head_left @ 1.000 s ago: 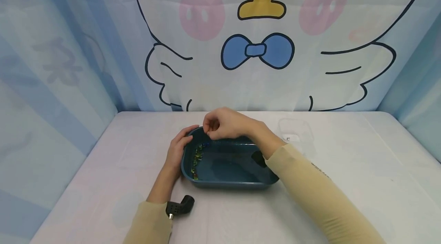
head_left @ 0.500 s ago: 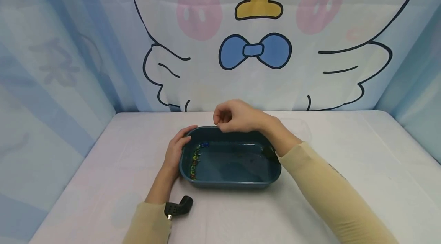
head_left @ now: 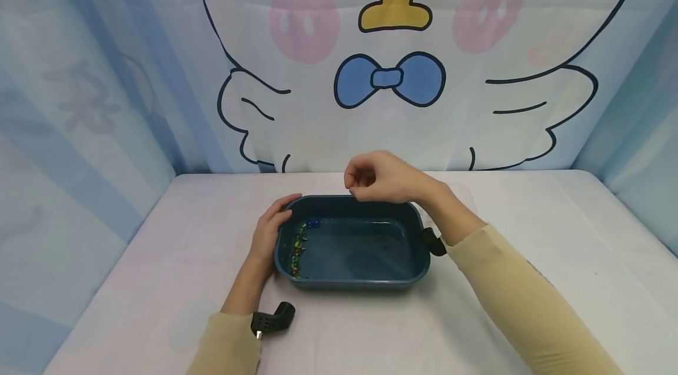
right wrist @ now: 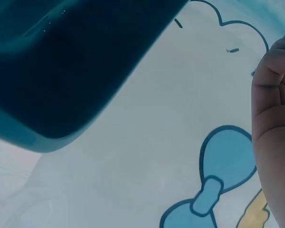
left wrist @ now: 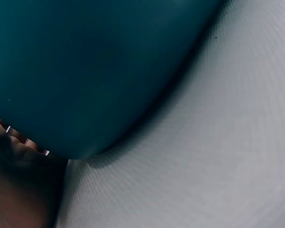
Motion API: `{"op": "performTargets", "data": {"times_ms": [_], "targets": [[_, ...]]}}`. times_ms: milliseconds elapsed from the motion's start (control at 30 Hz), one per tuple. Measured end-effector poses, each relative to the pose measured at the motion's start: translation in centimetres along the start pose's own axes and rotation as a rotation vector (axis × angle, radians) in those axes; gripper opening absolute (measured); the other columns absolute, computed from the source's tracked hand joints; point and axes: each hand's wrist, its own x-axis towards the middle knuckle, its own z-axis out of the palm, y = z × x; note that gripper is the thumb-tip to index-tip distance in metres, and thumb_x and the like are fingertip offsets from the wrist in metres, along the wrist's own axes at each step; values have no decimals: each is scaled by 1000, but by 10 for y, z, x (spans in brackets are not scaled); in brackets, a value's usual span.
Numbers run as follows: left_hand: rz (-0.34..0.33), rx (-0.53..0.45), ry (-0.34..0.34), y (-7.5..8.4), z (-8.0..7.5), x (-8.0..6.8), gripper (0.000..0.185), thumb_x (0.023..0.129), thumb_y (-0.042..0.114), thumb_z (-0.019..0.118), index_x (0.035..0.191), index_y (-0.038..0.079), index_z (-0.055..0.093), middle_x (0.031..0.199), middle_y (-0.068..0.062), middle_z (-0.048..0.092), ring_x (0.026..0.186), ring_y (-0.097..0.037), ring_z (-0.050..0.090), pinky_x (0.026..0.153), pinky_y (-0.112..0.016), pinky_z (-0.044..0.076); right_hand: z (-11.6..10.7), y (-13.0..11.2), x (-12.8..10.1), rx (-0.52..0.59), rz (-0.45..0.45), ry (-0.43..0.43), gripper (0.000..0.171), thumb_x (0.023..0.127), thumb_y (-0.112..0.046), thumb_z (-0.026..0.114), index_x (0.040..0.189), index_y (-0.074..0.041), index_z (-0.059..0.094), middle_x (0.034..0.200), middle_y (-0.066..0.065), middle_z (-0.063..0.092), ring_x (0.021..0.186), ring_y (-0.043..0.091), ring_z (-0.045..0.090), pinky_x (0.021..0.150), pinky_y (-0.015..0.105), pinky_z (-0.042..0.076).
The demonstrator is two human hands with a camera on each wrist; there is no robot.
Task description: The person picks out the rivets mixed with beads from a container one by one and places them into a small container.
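Observation:
A dark teal basin stands on the table, with a curved line of small shiny balls along its left inside. They look like glass marbles: green, yellow and reddish, with blue ones at the far end. My left hand grips the basin's left side, its thumb at the rim and its fingers round the outer wall; the left wrist view shows only some knuckles beside the wall. Above the basin's back rim hovers my right hand, fingers curled and thumb close to the index finger. Whether anything sits between those fingertips is hidden.
The white-covered table ends at a curtain printed with a cartoon bird. Behind my right forearm, a transparent container shows faintly. Black camera mounts are worn on both wrists.
My right hand has moved right and slightly up, away from the basin's back left corner, with its fingers still curled. The left hand keeps its place on the basin.

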Motion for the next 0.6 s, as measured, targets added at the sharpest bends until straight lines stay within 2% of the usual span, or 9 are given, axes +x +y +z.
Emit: {"op": "performTargets", "data": {"times_ms": [267,500,600], "targets": [[-1,-13,-4,0,-1,1,45,103,9,35,145,-1,50,150,-14,46,136,-25,42,116,-42,29,-2,9,-10,13,-8,30,8,87,0,63,93,-3,66,80,3,60,71,22,54,66,32,48],[-11,-17,2,1,-1,1,45,103,9,35,145,-1,50,150,-13,46,136,-25,42,115,-42,29,-4,14,-20,42,28,54,9,87,0,64,93,-6,66,82,5,61,73,23,56,68,32,50],[-16,-19,-2,1,-1,1,45,103,9,35,145,0,49,151,-13,46,136,-25,42,115,-42,29,-5,17,-25,59,33,67,9,87,1,63,94,-4,66,82,5,61,73,23,56,67,31,49]]}}
